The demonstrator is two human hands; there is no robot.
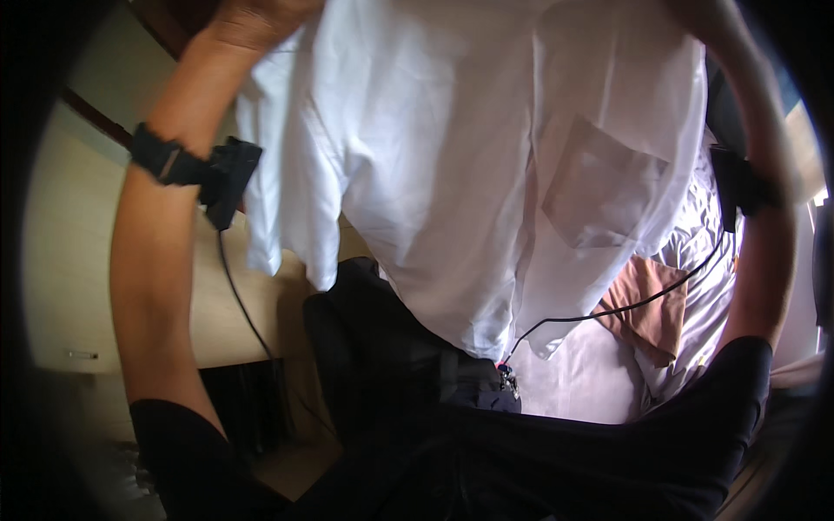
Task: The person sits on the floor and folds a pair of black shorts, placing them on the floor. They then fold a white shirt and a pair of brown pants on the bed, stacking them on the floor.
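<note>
A white short-sleeved shirt (pixel 434 156) hangs in front of me with its chest pocket facing me on the right side. Up at the top edge, my left hand (pixel 265 19) grips the shirt near its left sleeve; the fingertips are cut off by the frame. My right hand (pixel 695 12) is raised at the shirt's upper right, mostly out of view, and the cloth hangs from there too. Both arms are lifted wide. The hem droops toward my lap.
Black wrist straps with small boxes (pixel 230 178) and cables sit on both forearms. Behind the shirt, at the right, lie a brown cloth (pixel 656 304) and crumpled pale bedding (pixel 591 373). Light wooden furniture (pixel 74 260) stands at the left.
</note>
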